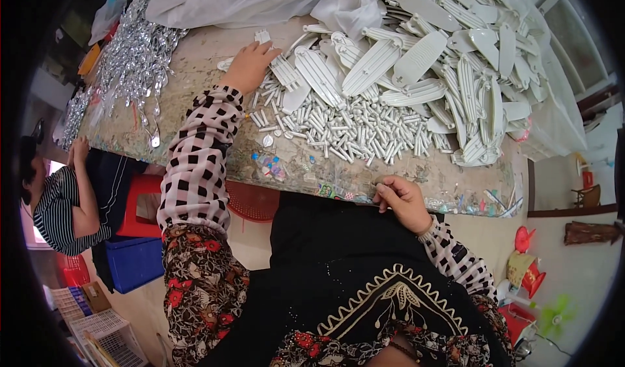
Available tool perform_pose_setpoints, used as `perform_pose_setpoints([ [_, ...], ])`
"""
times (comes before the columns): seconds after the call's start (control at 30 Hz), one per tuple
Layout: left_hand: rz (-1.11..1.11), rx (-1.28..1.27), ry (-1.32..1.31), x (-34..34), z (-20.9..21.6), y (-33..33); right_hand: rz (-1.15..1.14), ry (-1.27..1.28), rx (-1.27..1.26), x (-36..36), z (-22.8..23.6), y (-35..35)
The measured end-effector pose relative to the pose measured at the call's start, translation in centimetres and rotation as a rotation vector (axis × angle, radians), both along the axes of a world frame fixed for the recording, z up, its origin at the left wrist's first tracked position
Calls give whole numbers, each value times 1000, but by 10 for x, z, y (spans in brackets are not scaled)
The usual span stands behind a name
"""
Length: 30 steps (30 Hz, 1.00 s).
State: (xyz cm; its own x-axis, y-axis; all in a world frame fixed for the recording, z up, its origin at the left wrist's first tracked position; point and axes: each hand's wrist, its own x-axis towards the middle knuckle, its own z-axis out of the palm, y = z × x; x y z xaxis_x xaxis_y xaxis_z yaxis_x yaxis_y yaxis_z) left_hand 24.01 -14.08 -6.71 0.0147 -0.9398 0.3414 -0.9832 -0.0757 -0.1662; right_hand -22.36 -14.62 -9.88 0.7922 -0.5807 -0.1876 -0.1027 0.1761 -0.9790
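My left hand (pixel 250 66) reaches over the far middle of the worktable, fingers stretched and slightly apart. It lies beside a ribbed white plastic piece (pixel 285 74), and a small white piece (pixel 262 36) shows just past its fingertips. Whether it touches either piece is hard to see. At the table's near edge, my right hand (pixel 402 201) is closed, thumb and fingers pressed together; what they hold, if anything, is too small to make out. Between the hands spreads a heap of short white-silver tubes (pixel 364 129). Behind them are piled long oval white plastic plates (pixel 371 67).
Silvery foil-like strips (pixel 133 48) are heaped on the table's left. Translucent plastic sheeting (pixel 241 2) covers the back. Small coloured scraps (pixel 270 166) lie along the worn tabletop (pixel 202 48). A person in a striped top (pixel 71 204) sits at left, near a blue crate (pixel 135 263).
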Motion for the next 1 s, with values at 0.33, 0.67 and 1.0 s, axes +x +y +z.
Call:
perform_pose_setpoints([
  [0.33,-43,-3,-6,-17,26,28,11,-13,38,-1,-2,-2],
  [0.67,119,40,-211,-34,30,165,10,-45,36,-2,-6,-7],
  [1.0,250,135,153,-54,-10,203,16,-44,22,-4,-4,-3],
])
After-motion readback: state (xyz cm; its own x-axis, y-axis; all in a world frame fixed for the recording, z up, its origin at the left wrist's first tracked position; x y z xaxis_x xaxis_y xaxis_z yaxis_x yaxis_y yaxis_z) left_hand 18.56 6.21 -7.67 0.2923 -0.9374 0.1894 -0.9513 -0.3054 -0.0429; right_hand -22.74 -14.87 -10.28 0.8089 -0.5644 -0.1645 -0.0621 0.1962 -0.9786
